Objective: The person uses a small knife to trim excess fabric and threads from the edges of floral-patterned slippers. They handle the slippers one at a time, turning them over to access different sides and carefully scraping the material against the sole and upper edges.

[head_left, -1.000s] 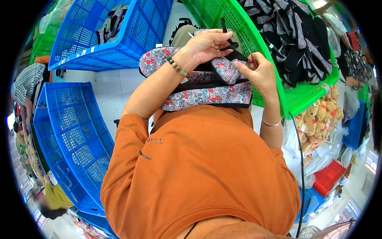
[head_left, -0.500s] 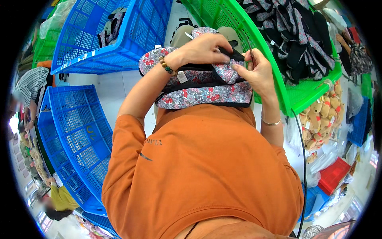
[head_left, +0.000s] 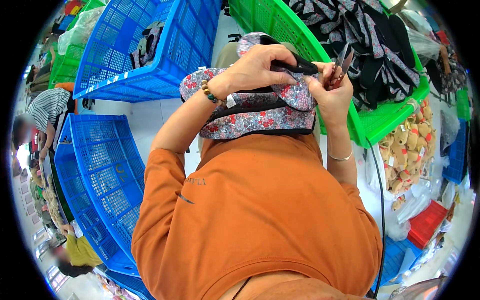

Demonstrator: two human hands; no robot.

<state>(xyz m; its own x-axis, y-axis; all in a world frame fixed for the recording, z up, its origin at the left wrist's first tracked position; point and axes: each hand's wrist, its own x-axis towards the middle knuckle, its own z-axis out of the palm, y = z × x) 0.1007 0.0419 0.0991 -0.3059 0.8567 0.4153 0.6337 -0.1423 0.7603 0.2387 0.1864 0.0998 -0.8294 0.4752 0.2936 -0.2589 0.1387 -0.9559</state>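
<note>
Over my lap lie several grey floral fabric pieces with red flowers and black edging, shaped like soft slippers. My left hand is closed on the black edge of the uppermost floral slipper, fingers curled over it. At the other end of that edge, my right hand pinches the fabric between thumb and finger. The same hand also holds a pair of small scissors with reddish handles, blades pointing up and away from the cloth. A white tag shows beside my left wrist.
A green crate at the right holds a heap of similar floral and black pieces. Blue crates stand at the left, one with a few pieces inside. Plush toys and a red crate lie farther right. A black cord hangs at my right.
The scissors have swung up into plain view in my right hand. The uppermost slipper has been turned so its floral side lies flatter, and my left fingers have shifted along its edge.
</note>
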